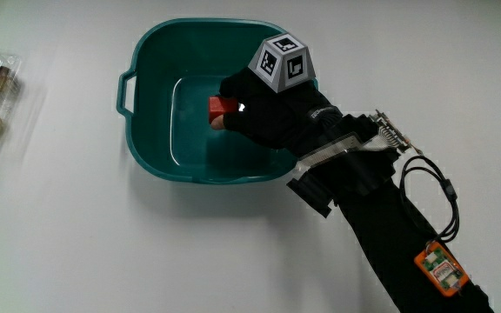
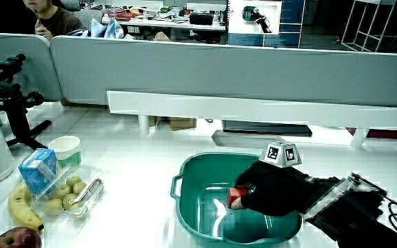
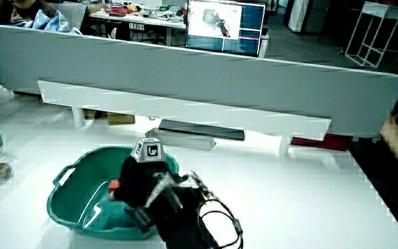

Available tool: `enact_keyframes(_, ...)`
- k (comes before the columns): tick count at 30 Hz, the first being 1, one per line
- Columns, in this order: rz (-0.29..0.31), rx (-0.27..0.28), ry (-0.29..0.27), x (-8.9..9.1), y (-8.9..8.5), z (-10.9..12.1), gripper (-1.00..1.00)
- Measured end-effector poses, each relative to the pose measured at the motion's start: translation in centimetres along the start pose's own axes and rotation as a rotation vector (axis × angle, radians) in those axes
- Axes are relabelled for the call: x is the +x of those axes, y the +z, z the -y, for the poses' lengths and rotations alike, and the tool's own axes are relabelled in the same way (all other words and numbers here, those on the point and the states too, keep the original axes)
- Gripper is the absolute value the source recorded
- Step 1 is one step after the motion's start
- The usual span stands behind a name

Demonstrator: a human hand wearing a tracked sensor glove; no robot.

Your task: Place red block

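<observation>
One gloved hand (image 1: 272, 109) reaches into the teal basin (image 1: 150, 143), its fingers closed around the red block (image 1: 221, 107), which sits low inside the basin, over its floor. Whether the block touches the floor cannot be told. So little of the block shows past the glove that its long axis and heading cannot be read; the bare red end faces the basin's handle (image 1: 125, 93). The patterned cube (image 1: 283, 60) rides on the hand's back. In a side view the block (image 2: 236, 196) shows as a red patch at the fingertips, with a banana (image 2: 21, 209), an apple (image 2: 16, 239), a blue carton (image 2: 36, 169) and a paper cup (image 2: 65, 148) standing well apart from the basin. In a side view the forearm (image 3: 178, 214) hides most of the block (image 3: 115, 185).
</observation>
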Motion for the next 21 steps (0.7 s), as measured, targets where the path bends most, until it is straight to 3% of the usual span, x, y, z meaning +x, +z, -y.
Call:
enact_keyframes(7, 0.021, -0.045, -0.067, 1.0, -1.6, -1.4, 0.00)
enact_keyframes(11, 0.072, -0.074, -0.087, 0.6, -2.1, -1.9, 0.00)
enact_keyframes(18, 0.106, -0.121, -0.086, 0.1, -2.6, -2.4, 0.00)
enact_keyframes(20, 0.078, -0.117, -0.090, 0.3, -2.8, -2.5, 0.00)
enact_keyframes(21, 0.112, -0.115, -0.099, 0.2, -3.0, -2.6, 0.00)
